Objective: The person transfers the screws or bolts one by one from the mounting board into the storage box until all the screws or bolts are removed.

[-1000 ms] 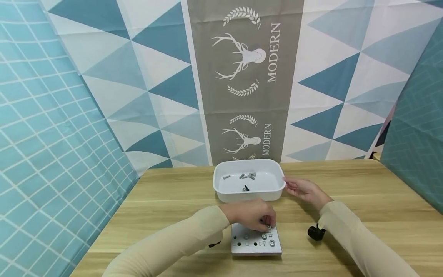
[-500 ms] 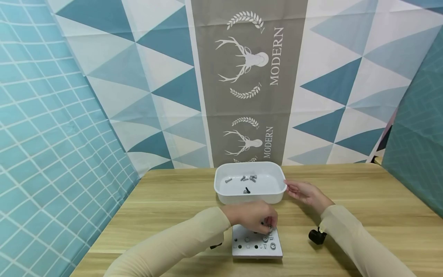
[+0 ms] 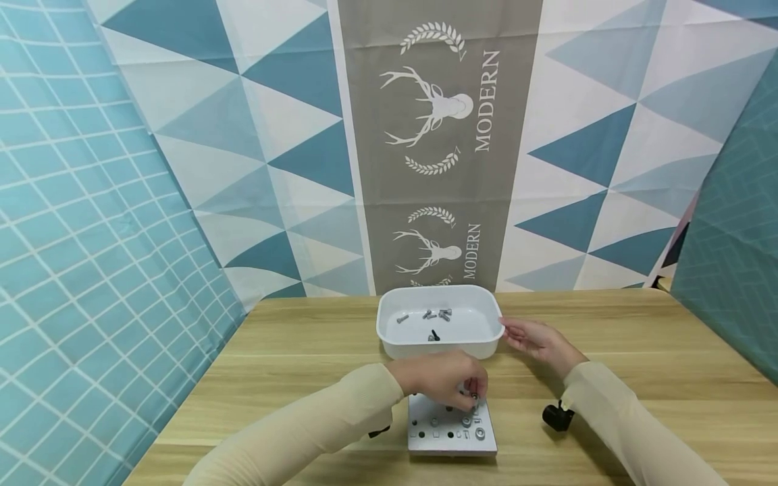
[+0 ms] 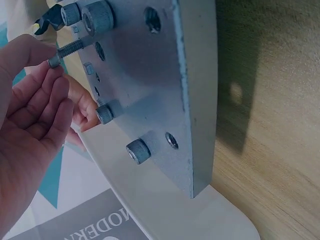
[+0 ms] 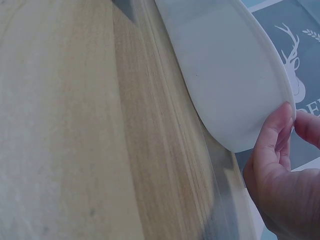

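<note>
My left hand is over the silver metal plate, which lies on the table. In the left wrist view, its thumb and fingers pinch a socket-head bolt by the head. The bolt's threaded end points at the plate, close to a hole. Several other socket-head bolts stand in the plate, and some holes are bare. My right hand pinches the right rim of a white plastic bin between thumb and fingers, also seen in the right wrist view.
Several loose silver bolts and a black piece lie inside the bin, just behind the plate. Wood-grain tabletop extends to both sides. A patterned curtain hangs along the table's back edge. A small black camera sits at the right wrist.
The head view has shifted slightly, so the scene sits a little lower and to the right. Both hands keep their places, the left at the plate and the right at the bin rim.
</note>
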